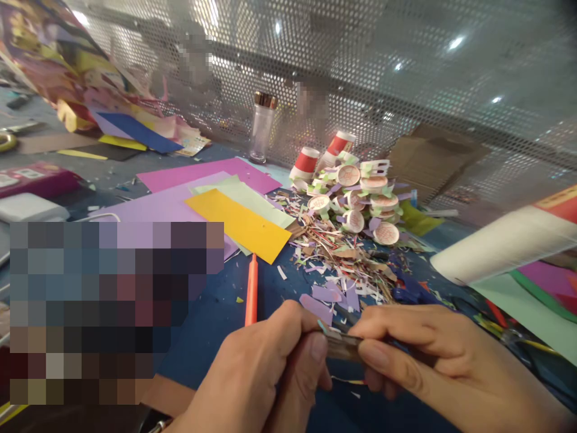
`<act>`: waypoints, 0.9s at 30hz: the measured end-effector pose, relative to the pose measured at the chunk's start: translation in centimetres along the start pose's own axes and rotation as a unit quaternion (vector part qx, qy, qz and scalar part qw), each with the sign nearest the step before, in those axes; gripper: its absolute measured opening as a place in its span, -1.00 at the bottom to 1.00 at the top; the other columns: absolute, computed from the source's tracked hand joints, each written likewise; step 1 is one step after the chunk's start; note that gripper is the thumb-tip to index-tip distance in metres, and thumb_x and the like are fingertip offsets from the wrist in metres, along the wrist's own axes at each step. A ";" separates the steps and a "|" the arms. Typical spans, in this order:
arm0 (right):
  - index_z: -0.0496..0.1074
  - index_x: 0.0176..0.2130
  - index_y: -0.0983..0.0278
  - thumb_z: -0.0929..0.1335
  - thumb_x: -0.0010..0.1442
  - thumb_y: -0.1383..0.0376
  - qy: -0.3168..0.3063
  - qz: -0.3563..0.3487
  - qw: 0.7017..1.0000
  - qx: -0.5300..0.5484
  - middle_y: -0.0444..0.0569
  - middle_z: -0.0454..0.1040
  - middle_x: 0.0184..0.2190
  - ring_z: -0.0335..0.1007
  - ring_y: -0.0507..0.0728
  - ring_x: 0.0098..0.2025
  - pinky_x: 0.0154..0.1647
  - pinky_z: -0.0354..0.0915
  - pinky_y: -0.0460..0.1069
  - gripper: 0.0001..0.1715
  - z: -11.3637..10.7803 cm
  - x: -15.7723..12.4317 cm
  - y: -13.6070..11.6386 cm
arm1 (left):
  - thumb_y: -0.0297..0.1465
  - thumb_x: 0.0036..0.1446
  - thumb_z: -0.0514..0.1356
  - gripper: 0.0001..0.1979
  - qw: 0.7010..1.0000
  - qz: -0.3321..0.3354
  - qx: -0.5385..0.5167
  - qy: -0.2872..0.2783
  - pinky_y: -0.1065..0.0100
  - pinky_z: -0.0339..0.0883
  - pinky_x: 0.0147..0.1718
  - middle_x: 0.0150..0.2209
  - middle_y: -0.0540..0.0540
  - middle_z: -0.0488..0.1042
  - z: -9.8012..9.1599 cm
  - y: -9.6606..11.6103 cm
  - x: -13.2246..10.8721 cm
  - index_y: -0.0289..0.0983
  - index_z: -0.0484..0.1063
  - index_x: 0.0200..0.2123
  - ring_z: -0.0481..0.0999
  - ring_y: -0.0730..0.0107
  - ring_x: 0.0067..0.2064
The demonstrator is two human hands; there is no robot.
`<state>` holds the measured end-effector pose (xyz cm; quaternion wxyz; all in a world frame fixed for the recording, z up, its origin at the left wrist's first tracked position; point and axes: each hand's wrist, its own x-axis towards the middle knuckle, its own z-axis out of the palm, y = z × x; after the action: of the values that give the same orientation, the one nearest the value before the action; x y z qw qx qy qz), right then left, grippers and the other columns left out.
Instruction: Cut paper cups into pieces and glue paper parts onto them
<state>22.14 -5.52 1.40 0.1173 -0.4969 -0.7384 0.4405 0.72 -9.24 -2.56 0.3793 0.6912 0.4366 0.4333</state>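
My left hand (pixel 265 373) and my right hand (pixel 433 361) meet low in the view, both pinched on a small brownish paper strip (pixel 342 347) held between thumbs and forefingers. An orange pen-like tool (pixel 251 288) lies on the blue table (pixel 211 319) just beyond my left hand. Further out sits a heap of small decorated paper cups (pixel 360 198) with paper scraps (pixel 338 258) strewn in front of it.
Yellow (pixel 238 224), green and purple paper sheets lie at centre left. A clear bottle with a gold cap (pixel 261 127) stands by the perforated metal screen (pixel 406 72). A white roll (pixel 500 243) and coloured sheets lie at right, piled paper at far left.
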 end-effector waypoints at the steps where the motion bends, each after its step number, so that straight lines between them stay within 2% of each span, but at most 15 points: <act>1: 0.56 -0.33 0.17 0.33 0.32 0.00 0.002 -0.002 1.000 0.003 -0.13 0.49 -0.48 0.40 0.01 -0.47 -0.50 0.32 -0.18 -0.63 0.0 0.0 0.0 | -0.42 0.40 0.01 -0.77 1.000 0.001 0.008 0.004 0.61 0.23 -0.55 -0.56 0.15 0.43 0.0 0.0 0.0 -0.21 0.33 -0.34 0.44 0.64 -0.56; 6: 0.54 -0.37 0.19 0.40 0.28 0.10 -0.004 -0.031 0.999 -0.012 -0.15 0.47 -0.46 0.39 0.01 -0.42 -0.47 0.27 -0.18 -0.73 -0.1 0.2 0.2 | -0.46 0.35 0.01 -0.78 0.997 0.048 0.066 0.006 0.55 0.16 -0.61 -0.57 0.12 0.37 0.5 -0.6 0.0 -0.21 0.28 -0.39 0.36 0.60 -0.60; 11: 0.53 -0.39 0.20 0.39 0.29 0.13 0.000 -0.066 0.996 -0.053 -0.15 0.49 -0.46 0.41 0.01 -0.43 -0.47 0.27 -0.17 -0.73 -0.2 0.6 0.2 | -0.54 0.26 0.06 -0.81 0.991 0.085 0.102 0.012 0.55 0.10 -0.62 -0.57 0.16 0.28 0.8 -1.0 0.0 -0.21 0.20 -0.41 0.22 0.62 -0.61; 16: 0.51 -0.42 0.22 0.43 0.25 0.18 0.003 -0.079 0.992 -0.096 -0.16 0.46 -0.50 0.36 0.01 -0.46 -0.48 0.25 -0.16 -0.77 -0.1 0.6 -0.1 | -0.55 0.22 0.09 -0.81 0.986 0.133 0.100 -0.012 0.54 0.09 -0.62 -0.57 0.13 0.29 1.3 -2.1 0.1 -0.21 0.21 -0.42 0.22 0.59 -0.60; 21: 0.47 -0.45 0.24 0.44 0.23 0.21 -0.009 -0.083 0.989 -0.122 -0.17 0.44 -0.52 0.34 0.00 -0.48 -0.49 0.24 -0.16 -0.76 -0.4 0.4 -0.3 | -0.53 0.19 0.08 -0.83 0.981 0.174 0.079 0.041 0.52 -0.01 -0.69 -0.60 0.14 0.25 2.1 -3.0 0.3 -0.21 0.19 -0.44 0.15 0.59 -0.65; 24: 0.49 -0.45 0.23 0.43 0.22 0.20 0.049 -0.102 0.983 -0.142 -0.15 0.47 -0.52 0.38 0.02 -0.48 -0.49 0.27 -0.14 -0.76 -1.7 -0.1 0.4 | -0.49 0.21 0.13 -0.79 0.979 0.176 0.095 0.034 0.52 0.00 -0.70 -0.61 0.14 0.25 1.9 -2.7 0.3 -0.21 0.17 -0.45 0.15 0.59 -0.65; 25: 0.51 -0.44 0.22 0.43 0.21 0.19 0.089 -0.101 0.980 -0.144 -0.14 0.47 -0.53 0.39 0.02 -0.49 -0.49 0.28 -0.14 -0.78 -2.4 -0.2 0.7 | -0.49 0.22 0.13 -0.78 0.979 0.175 0.105 0.024 0.52 0.02 -0.69 -0.61 0.14 0.25 1.8 -2.6 0.3 -0.21 0.16 -0.46 0.16 0.59 -0.65; 27: 0.52 -0.44 0.21 0.42 0.21 0.15 0.207 -0.070 0.966 -0.139 -0.15 0.46 -0.58 0.35 0.01 -0.56 -0.56 0.25 -0.14 -0.75 -4.0 -0.3 1.6 | -0.49 0.24 0.11 -0.76 0.976 0.177 0.125 0.007 0.52 0.07 -0.67 -0.61 0.12 0.28 1.8 -2.5 0.3 -0.21 0.17 -0.47 0.22 0.58 -0.64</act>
<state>25.73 -3.50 2.58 0.2278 -0.5359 -0.7850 0.2115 1.81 -8.36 -5.32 0.2037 0.7966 0.3608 0.4402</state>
